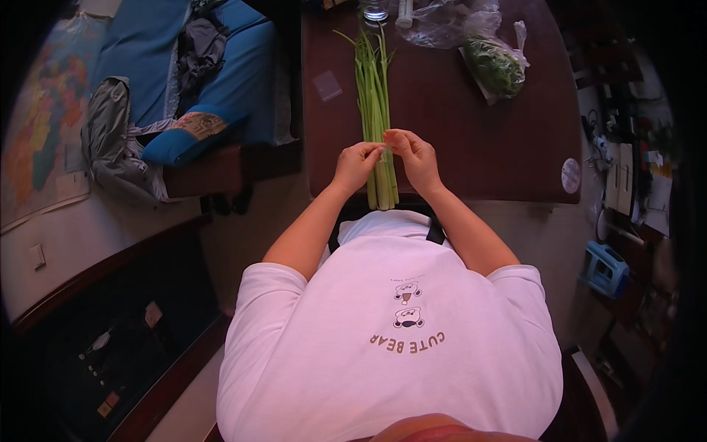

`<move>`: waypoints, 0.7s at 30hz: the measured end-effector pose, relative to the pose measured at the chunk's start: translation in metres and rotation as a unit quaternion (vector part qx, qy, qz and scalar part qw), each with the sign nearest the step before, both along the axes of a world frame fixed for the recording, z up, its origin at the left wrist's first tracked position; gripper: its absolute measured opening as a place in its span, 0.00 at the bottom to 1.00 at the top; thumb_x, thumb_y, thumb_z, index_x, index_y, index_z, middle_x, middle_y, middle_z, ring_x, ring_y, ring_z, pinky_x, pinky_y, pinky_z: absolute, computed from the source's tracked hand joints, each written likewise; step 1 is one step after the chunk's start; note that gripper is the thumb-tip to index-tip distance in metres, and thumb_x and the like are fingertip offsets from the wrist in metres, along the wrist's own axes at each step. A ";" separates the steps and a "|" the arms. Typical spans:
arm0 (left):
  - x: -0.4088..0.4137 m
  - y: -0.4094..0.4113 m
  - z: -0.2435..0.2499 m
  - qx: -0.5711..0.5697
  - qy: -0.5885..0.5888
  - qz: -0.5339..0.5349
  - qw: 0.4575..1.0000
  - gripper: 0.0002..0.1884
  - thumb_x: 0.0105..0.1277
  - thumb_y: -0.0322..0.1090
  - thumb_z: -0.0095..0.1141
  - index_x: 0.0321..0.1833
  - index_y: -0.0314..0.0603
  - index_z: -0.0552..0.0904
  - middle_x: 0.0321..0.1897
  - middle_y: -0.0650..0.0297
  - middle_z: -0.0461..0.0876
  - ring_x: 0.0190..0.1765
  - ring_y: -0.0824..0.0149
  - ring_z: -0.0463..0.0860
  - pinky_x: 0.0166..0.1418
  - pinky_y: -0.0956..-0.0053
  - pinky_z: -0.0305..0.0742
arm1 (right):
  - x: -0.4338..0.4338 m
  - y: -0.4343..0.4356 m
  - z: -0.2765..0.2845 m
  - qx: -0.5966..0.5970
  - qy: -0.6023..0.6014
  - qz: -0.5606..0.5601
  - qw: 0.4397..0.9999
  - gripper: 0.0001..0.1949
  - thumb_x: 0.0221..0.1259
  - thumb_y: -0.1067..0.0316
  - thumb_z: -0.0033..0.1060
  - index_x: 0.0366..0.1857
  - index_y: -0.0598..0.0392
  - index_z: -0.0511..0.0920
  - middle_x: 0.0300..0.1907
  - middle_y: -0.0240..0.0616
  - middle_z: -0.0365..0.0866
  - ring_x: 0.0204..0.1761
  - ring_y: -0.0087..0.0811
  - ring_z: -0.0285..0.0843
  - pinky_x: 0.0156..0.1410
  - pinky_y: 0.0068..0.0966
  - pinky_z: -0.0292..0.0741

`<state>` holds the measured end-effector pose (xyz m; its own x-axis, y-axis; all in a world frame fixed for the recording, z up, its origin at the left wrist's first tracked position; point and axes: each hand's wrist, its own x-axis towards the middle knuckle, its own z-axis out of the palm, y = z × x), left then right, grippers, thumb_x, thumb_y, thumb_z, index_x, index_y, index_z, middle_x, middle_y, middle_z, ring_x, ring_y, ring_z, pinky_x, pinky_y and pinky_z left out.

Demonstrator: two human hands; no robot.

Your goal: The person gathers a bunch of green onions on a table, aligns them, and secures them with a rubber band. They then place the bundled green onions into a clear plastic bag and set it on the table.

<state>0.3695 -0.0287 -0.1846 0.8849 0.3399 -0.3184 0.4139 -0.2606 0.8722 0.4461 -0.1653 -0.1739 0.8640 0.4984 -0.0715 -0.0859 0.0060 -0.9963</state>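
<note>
A bunch of long green celery stalks [371, 94] lies on the dark red table [442, 149], its thick pale ends reaching past the near edge towards my body. Above its lower part my two hands meet, fingertips close together. My left hand [356, 164] has thumb and forefinger pinched at the left side of the stalks. From the right comes my right hand [415, 160], fingers curled and thumb near the forefinger. Something thin and pale seems to run between the fingertips, too small to make out. Whether the fingers touch the stalks is hard to tell.
Leafy greens in a clear plastic bag [493, 66] lie at the table's far right. Behind the stalks stand a drinking glass [375, 10] and crumpled plastic film [436, 25]. A small clear packet [328, 87] lies left of them. Left is a blue-covered seat with a cushion [190, 132].
</note>
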 end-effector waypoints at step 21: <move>-0.018 -0.006 -0.010 -0.060 -0.058 -0.008 0.996 0.10 0.68 0.34 0.54 0.44 0.35 0.83 0.28 0.68 0.82 0.32 0.79 0.77 0.37 0.82 0.73 | 0.000 -0.012 -0.022 -0.228 -0.268 0.169 0.920 0.06 0.59 0.68 0.56 0.38 0.54 0.79 0.36 0.38 0.76 0.35 0.34 0.78 0.41 0.25 0.74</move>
